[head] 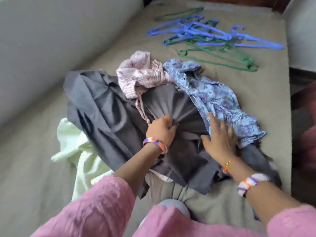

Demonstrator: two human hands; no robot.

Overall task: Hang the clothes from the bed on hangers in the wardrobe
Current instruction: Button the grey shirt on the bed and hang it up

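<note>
A heap of clothes lies on the bed (256, 93). A dark grey garment (106, 113) spreads across the middle, and my left hand (160, 129) grips a bunched fold of it. My right hand (220, 135) lies flat with spread fingers on the grey cloth, at the edge of a blue floral shirt (218, 98). A pink striped garment (143, 77) sits crumpled behind the grey one. At the left, a pale green cloth (75, 147) sticks out from under the heap. Several blue hangers (201, 29) and green hangers (222, 55) lie tangled farther up the bed.
A grey wall or padded side (51, 40) runs along the bed's left. Dark wood (222, 0) borders the far end. The bed's right edge drops to dark floor with a reddish object (304, 130). The wardrobe is out of view.
</note>
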